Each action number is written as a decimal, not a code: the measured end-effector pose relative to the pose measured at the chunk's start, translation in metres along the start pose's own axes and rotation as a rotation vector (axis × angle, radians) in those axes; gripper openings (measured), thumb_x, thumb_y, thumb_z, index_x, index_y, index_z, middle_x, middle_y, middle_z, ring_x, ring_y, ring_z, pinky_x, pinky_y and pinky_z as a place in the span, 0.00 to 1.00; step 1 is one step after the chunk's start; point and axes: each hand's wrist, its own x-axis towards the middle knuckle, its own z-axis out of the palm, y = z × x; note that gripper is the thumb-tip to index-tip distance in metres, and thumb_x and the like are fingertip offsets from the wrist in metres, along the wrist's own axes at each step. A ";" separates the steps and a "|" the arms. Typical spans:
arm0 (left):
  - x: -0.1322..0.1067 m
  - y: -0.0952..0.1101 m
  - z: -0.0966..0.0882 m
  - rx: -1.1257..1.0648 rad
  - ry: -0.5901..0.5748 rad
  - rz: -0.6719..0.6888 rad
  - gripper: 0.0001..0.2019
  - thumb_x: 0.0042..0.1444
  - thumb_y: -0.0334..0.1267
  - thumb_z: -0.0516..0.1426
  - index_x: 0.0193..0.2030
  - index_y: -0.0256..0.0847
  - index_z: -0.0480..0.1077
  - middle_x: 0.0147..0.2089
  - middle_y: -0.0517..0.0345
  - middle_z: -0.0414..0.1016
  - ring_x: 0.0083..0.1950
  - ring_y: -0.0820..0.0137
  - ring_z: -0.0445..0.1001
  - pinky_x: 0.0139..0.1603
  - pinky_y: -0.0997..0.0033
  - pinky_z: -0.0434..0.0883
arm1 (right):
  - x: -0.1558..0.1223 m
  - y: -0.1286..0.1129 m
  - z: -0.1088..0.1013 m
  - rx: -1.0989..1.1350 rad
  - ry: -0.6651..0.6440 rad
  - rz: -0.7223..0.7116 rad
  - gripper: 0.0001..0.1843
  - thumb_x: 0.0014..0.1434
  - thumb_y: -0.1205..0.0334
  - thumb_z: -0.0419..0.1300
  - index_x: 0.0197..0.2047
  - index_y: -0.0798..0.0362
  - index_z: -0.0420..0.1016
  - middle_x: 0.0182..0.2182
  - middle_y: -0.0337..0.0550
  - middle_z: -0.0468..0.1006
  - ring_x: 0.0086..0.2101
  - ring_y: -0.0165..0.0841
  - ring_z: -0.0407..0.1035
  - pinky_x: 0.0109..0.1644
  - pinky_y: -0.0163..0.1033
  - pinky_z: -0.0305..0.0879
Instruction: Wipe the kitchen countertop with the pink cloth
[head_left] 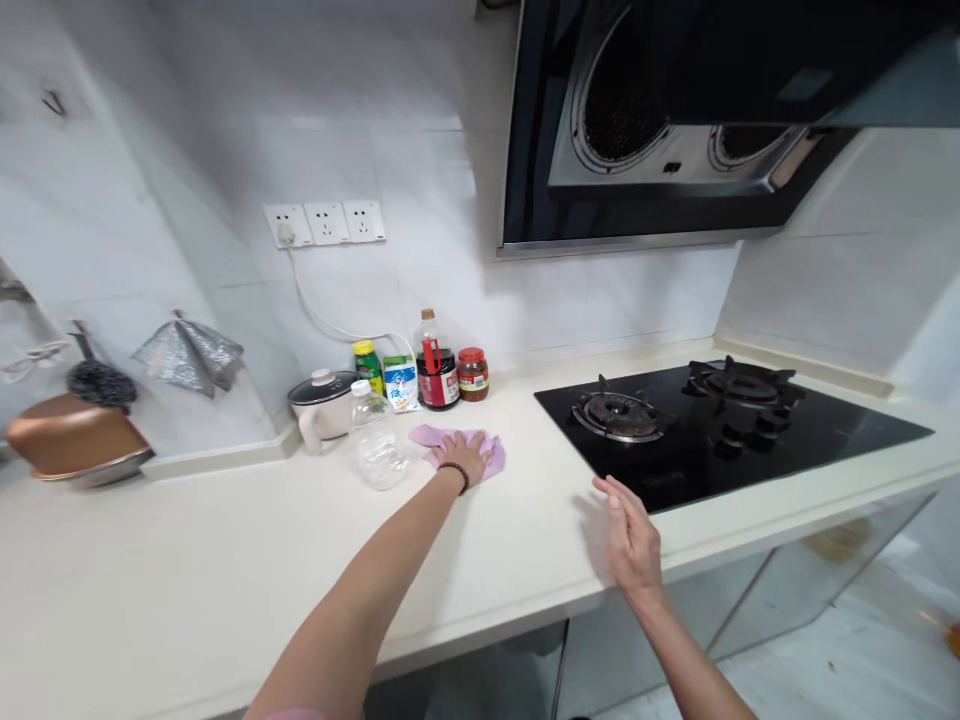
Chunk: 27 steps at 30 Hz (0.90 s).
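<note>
My left hand [463, 458] lies flat on a pink-purple cloth [495, 458], its fingers spread and pressing it against the white countertop [517, 530]. A beaded bracelet circles that wrist. Just left of the cloth, a clear plastic bottle [377, 440] with a white cap stands close to it. My right hand [631, 540] hovers near the front edge of the counter, beside the near corner of the black gas hob [675, 470]. Its fingers are stretched out side by side, with nothing visible in them.
Behind the cloth stand a red-lidded jar [472, 375], a dark sauce jug [439, 380], a white-blue packet [401, 382] and a green bottle [367, 366]. A lidded pot [321, 408] is by the wall corner, its cord plugged in. The range hood [645, 230] overhangs the hob.
</note>
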 end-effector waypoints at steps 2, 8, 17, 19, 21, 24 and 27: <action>-0.023 0.017 0.004 -0.015 -0.017 0.088 0.38 0.68 0.64 0.38 0.82 0.59 0.48 0.85 0.42 0.46 0.81 0.30 0.47 0.70 0.15 0.49 | 0.001 0.001 0.001 -0.013 0.007 -0.005 0.28 0.74 0.40 0.50 0.53 0.51 0.84 0.57 0.54 0.82 0.61 0.46 0.72 0.69 0.59 0.67; -0.097 0.052 0.015 -0.017 -0.069 0.325 0.39 0.68 0.67 0.39 0.83 0.61 0.45 0.86 0.44 0.40 0.83 0.31 0.41 0.72 0.15 0.46 | 0.005 0.003 0.005 -0.059 0.011 -0.007 0.32 0.72 0.37 0.49 0.51 0.53 0.85 0.53 0.55 0.84 0.58 0.46 0.74 0.67 0.59 0.68; -0.167 -0.028 0.005 0.045 -0.069 0.259 0.38 0.70 0.67 0.36 0.83 0.61 0.45 0.86 0.42 0.41 0.84 0.34 0.42 0.73 0.21 0.50 | 0.011 0.010 0.009 -0.123 -0.059 0.021 0.38 0.69 0.31 0.47 0.49 0.53 0.85 0.50 0.55 0.84 0.56 0.47 0.74 0.67 0.59 0.68; -0.175 -0.060 0.000 0.084 -0.066 0.172 0.37 0.70 0.66 0.36 0.83 0.61 0.45 0.86 0.41 0.42 0.84 0.36 0.43 0.73 0.23 0.51 | 0.011 0.012 0.009 -0.131 -0.078 0.027 0.37 0.69 0.31 0.47 0.49 0.52 0.85 0.50 0.55 0.84 0.56 0.47 0.74 0.66 0.59 0.68; -0.183 -0.097 -0.004 0.120 -0.059 0.083 0.36 0.71 0.64 0.36 0.83 0.60 0.45 0.85 0.41 0.44 0.84 0.38 0.44 0.74 0.25 0.52 | 0.012 0.013 0.008 -0.135 -0.089 0.032 0.37 0.68 0.31 0.48 0.49 0.52 0.85 0.50 0.54 0.84 0.55 0.47 0.74 0.66 0.58 0.68; -0.196 -0.161 -0.010 0.151 -0.012 -0.069 0.34 0.73 0.59 0.37 0.83 0.60 0.46 0.84 0.42 0.49 0.83 0.42 0.46 0.73 0.27 0.55 | 0.012 0.014 0.006 -0.143 -0.105 0.039 0.36 0.68 0.32 0.49 0.50 0.52 0.85 0.51 0.54 0.84 0.55 0.46 0.74 0.65 0.56 0.69; -0.215 -0.236 -0.020 0.159 0.043 -0.276 0.34 0.72 0.56 0.37 0.83 0.58 0.48 0.83 0.41 0.53 0.81 0.39 0.52 0.70 0.25 0.58 | 0.012 0.015 0.005 -0.158 -0.124 0.054 0.34 0.67 0.34 0.49 0.51 0.51 0.85 0.52 0.53 0.84 0.56 0.47 0.74 0.66 0.56 0.68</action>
